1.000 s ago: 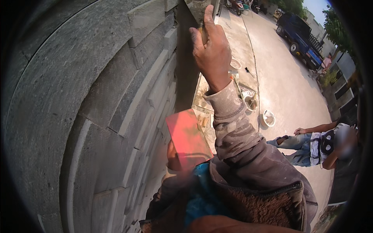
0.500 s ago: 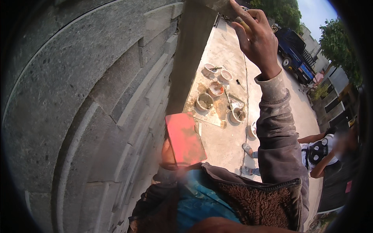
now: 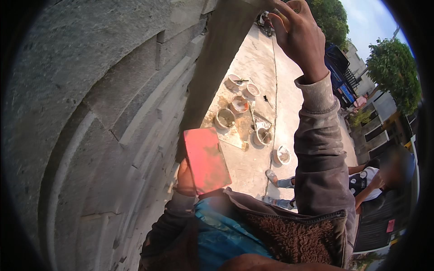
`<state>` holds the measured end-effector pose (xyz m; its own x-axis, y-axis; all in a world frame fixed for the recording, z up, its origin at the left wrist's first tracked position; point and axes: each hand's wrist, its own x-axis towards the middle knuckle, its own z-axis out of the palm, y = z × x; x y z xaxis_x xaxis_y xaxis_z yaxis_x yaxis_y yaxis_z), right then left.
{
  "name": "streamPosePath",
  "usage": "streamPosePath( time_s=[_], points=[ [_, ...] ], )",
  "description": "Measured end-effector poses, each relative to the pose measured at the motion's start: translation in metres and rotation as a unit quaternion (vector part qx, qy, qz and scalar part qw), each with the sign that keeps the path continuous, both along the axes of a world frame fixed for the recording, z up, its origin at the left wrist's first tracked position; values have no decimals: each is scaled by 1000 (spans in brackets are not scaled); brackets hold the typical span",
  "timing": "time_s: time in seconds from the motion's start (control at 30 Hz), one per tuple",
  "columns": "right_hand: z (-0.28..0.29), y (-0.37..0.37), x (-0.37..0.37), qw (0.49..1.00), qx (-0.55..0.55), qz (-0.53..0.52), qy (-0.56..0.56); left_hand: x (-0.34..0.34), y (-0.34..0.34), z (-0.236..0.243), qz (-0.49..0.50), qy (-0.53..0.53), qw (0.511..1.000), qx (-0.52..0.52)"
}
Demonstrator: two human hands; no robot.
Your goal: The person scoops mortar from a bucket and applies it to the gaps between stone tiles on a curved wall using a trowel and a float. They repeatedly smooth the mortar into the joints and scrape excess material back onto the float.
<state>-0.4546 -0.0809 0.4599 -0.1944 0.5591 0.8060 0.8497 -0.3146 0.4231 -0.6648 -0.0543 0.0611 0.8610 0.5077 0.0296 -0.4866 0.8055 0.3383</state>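
A flat red rectangular mortar board (image 3: pixel 207 159), smeared with grey-brown residue, is held low in front of my body, next to the wall. My left hand (image 3: pixel 184 177) grips it from behind, its fingers mostly hidden by the board. My right hand (image 3: pixel 300 40) is raised to the top of the view, its fingers curled round a tool with a yellowish handle. That tool is mostly hidden and cut off by the upper edge. Beside it runs a smooth grey-brown plastered strip (image 3: pixel 217 58), along the edge of the wall.
A grey stone-clad wall (image 3: pixel 113 149) with uneven ledges fills the left side. Several mortar buckets (image 3: pixel 224 118) and tools stand on the concrete ground (image 3: pixel 246 169). A person (image 3: pixel 361 183) stands at the right, and a dark blue truck (image 3: pixel 339 77) is parked farther off.
The view has shifted, so the buckets and wall appear farther left. The board has moved slightly left and up in the picture; my right hand stays raised with its fingers curled.
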Motion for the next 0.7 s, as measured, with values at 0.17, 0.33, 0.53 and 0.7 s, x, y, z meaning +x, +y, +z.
streamPosePath(
  time_s=[0.17,0.33,0.53,0.7],
  points=[
    [5,7,-5,999,14,-36,32,1,-1,5,5,-28,1000,7],
    [4,5,7,998,66,0,23,0,-1,6,8,-9,1000,8],
    [1,-8,-2,999,-44,-32,2,-3,-3,21,15,-19,1000,13],
    [2,-4,-6,999,-24,-43,16,-3,-4,29,7,2,1000,27]
  ],
)
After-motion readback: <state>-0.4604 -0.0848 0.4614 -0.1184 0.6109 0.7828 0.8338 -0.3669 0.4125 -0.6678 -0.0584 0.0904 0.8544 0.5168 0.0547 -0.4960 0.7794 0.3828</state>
